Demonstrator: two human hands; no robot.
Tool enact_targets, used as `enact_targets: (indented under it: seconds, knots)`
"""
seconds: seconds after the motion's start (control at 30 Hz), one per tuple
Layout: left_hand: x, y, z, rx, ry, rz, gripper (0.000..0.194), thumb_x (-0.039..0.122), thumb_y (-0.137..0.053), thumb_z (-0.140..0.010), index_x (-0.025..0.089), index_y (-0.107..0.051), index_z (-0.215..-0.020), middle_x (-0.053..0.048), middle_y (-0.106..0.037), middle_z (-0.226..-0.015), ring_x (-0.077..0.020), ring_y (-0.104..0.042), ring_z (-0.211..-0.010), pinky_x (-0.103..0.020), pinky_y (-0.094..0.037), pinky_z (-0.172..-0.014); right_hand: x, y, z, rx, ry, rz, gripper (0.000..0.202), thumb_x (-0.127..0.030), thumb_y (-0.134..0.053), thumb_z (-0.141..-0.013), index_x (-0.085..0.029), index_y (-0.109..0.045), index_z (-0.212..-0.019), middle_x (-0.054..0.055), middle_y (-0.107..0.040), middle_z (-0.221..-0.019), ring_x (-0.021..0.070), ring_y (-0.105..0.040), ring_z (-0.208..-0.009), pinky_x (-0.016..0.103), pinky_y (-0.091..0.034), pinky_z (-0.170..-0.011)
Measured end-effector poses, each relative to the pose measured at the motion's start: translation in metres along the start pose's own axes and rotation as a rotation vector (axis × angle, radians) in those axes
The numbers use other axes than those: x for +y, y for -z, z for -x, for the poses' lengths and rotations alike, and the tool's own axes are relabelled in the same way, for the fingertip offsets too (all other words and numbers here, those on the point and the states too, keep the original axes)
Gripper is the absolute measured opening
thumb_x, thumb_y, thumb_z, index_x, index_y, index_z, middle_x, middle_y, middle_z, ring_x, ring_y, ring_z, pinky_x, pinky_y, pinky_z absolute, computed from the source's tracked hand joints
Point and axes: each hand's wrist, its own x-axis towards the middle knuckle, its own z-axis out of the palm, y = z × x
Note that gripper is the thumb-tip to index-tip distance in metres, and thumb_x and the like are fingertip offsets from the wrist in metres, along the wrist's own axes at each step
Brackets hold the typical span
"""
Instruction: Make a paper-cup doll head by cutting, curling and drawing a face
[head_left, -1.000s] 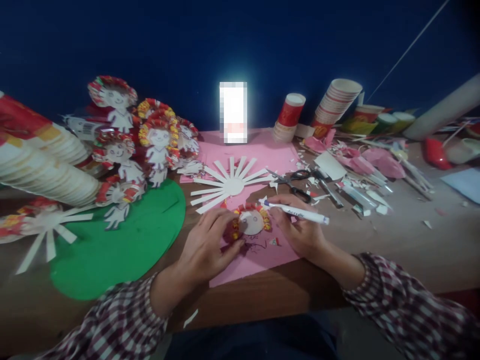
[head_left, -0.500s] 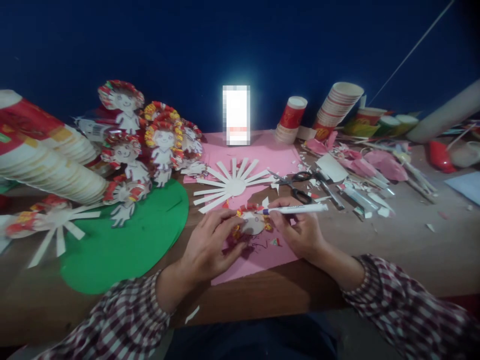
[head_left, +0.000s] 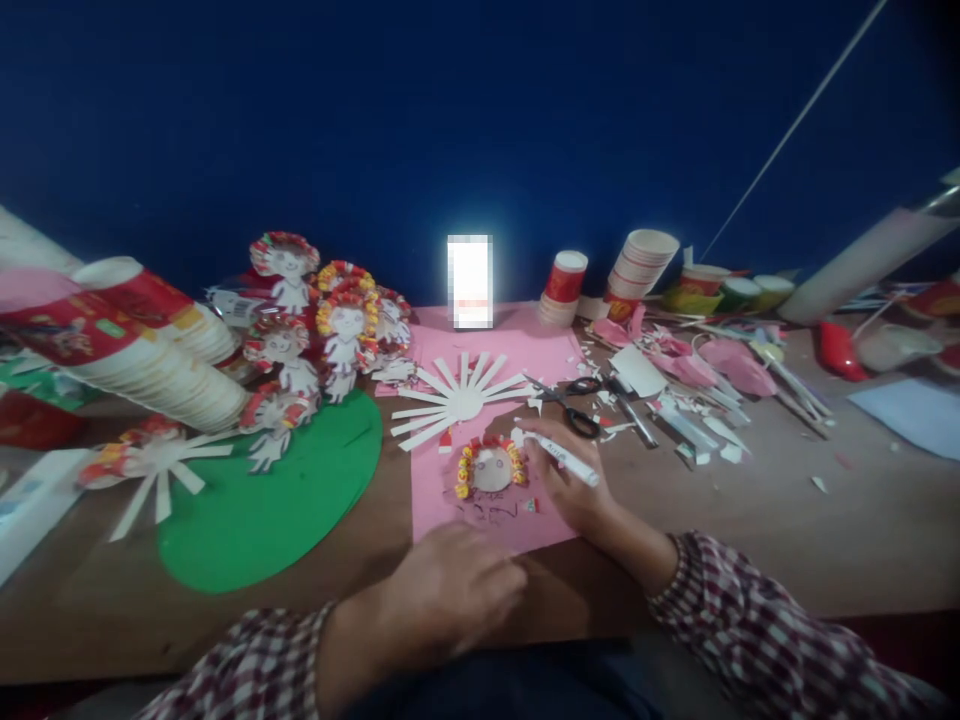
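In my right hand (head_left: 574, 490) is a white marker (head_left: 562, 459), its barrel slanting down to the right from my fingers. Just left of it, a round paper face (head_left: 492, 470) with drawn eyes and curled red and yellow strips around its top and sides lies on pink paper (head_left: 442, 515). My left hand (head_left: 469, 585) is over the table's front edge, apart from the face; its fingers look bent but are blurred. A cut white paper cup with spread strips (head_left: 463, 401) lies behind the face. Black-handled scissors (head_left: 581, 420) rest beyond my right hand.
Stacked paper cups (head_left: 172, 375) lean at the left beside a green sheet (head_left: 300, 510). Several paper figures (head_left: 347, 345) stand behind it. A lit phone (head_left: 470, 285) stands at the back. Paper scraps and pink pieces (head_left: 739, 367) litter the right, near more cup stacks (head_left: 641, 270).
My left hand has let go of the paper face and moved back toward the table's front edge. My right hand has moved down slightly, and the marker now tilts. The whole view has shifted.
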Motion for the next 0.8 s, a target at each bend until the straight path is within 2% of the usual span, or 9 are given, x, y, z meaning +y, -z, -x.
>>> enact_targets:
  seconds: [0.07, 0.17, 0.23, 0.3, 0.4, 0.53, 0.7, 0.77, 0.8]
  knots:
    - [0.015, -0.012, -0.009, -0.030, -0.118, 0.002, 0.014, 0.022, -0.049, -0.088, 0.020, -0.054, -0.075, 0.003, -0.054, -0.060, -0.0138, -0.049, -0.052, -0.030, -0.039, -0.049, 0.001, 0.000, 0.001, 0.003, 0.043, -0.011, 0.022, -0.020, -0.052, -0.089, -0.021, -0.062, -0.109, 0.008, -0.070, -0.095, 0.0172, -0.066, -0.077, 0.032, -0.055, -0.071]
    - [0.031, -0.029, -0.020, -0.029, -0.251, 0.009, 0.016, 0.022, -0.055, -0.086, 0.018, -0.054, -0.070, 0.003, -0.052, -0.059, -0.0132, -0.048, -0.052, -0.030, -0.036, -0.047, 0.001, 0.000, 0.002, 0.000, 0.061, 0.021, 0.021, -0.022, -0.053, -0.089, -0.020, -0.063, -0.107, 0.009, -0.071, -0.095, 0.0192, -0.067, -0.080, 0.035, -0.056, -0.075]
    - [0.035, -0.033, -0.022, -0.037, -0.298, 0.000, 0.018, 0.020, -0.055, -0.085, 0.018, -0.053, -0.067, 0.003, -0.049, -0.056, -0.0128, -0.047, -0.050, -0.030, -0.034, -0.046, 0.001, 0.001, 0.001, -0.009, 0.044, 0.024, 0.020, -0.021, -0.053, -0.089, -0.020, -0.063, -0.106, 0.009, -0.071, -0.094, 0.0189, -0.068, -0.079, 0.033, -0.056, -0.074]
    - [0.036, -0.031, -0.018, -0.050, -0.286, -0.028, 0.017, 0.019, -0.055, -0.084, 0.018, -0.054, -0.068, 0.003, -0.047, -0.055, -0.0128, -0.045, -0.048, -0.030, -0.032, -0.044, 0.000, 0.003, 0.000, -0.011, 0.031, 0.019, 0.019, -0.019, -0.052, -0.089, -0.019, -0.063, -0.105, 0.009, -0.071, -0.095, 0.0185, -0.068, -0.078, 0.032, -0.056, -0.072]
    - [0.036, -0.018, -0.001, -0.070, -0.172, -0.068, 0.014, 0.018, -0.053, -0.086, 0.019, -0.056, -0.072, 0.003, -0.050, -0.055, -0.0130, -0.046, -0.048, -0.030, -0.033, -0.045, -0.001, 0.005, -0.001, -0.009, 0.019, 0.036, 0.018, -0.019, -0.054, -0.089, -0.018, -0.063, -0.104, 0.009, -0.070, -0.095, 0.0180, -0.068, -0.076, 0.030, -0.055, -0.070]
    - [0.041, 0.000, 0.031, -0.075, 0.057, -0.054, 0.013, 0.019, -0.050, -0.089, 0.019, -0.058, -0.079, 0.002, -0.055, -0.059, -0.0133, -0.051, -0.054, -0.029, -0.038, -0.051, -0.001, 0.006, -0.001, -0.022, 0.034, 0.091, 0.017, -0.018, -0.055, -0.088, -0.018, -0.063, -0.103, 0.007, -0.070, -0.086, 0.0173, -0.066, -0.072, 0.031, -0.054, -0.070]
    - [0.047, 0.009, 0.075, 0.134, 0.269, -0.092, 0.009, 0.016, -0.056, -0.085, 0.016, -0.060, -0.093, -0.001, -0.064, -0.069, -0.0128, -0.058, -0.062, -0.026, -0.045, -0.058, -0.002, 0.004, -0.001, -0.042, 0.061, 0.129, 0.016, -0.020, -0.054, -0.089, -0.016, -0.064, -0.102, 0.007, -0.069, -0.083, 0.0163, -0.065, -0.066, 0.030, -0.054, -0.065]
    - [0.044, 0.014, 0.096, 0.226, 0.385, -0.159, 0.018, 0.022, -0.062, -0.083, 0.016, -0.060, -0.099, -0.004, -0.067, -0.077, -0.0144, -0.062, -0.068, -0.027, -0.048, -0.063, -0.003, 0.004, -0.002, -0.042, 0.063, 0.134, 0.017, -0.021, -0.053, -0.089, -0.015, -0.063, -0.102, 0.006, -0.068, -0.077, 0.0148, -0.063, -0.060, 0.028, -0.053, -0.059]
    - [0.042, 0.017, 0.106, 0.218, 0.448, -0.204, 0.028, 0.030, -0.066, -0.081, 0.016, -0.060, -0.105, -0.006, -0.067, -0.082, -0.0169, -0.063, -0.074, -0.030, -0.050, -0.067, -0.004, 0.003, -0.002, -0.036, 0.069, 0.138, 0.017, -0.021, -0.053, -0.090, -0.015, -0.063, -0.102, 0.005, -0.068, -0.074, 0.0143, -0.063, -0.058, 0.027, -0.053, -0.057]
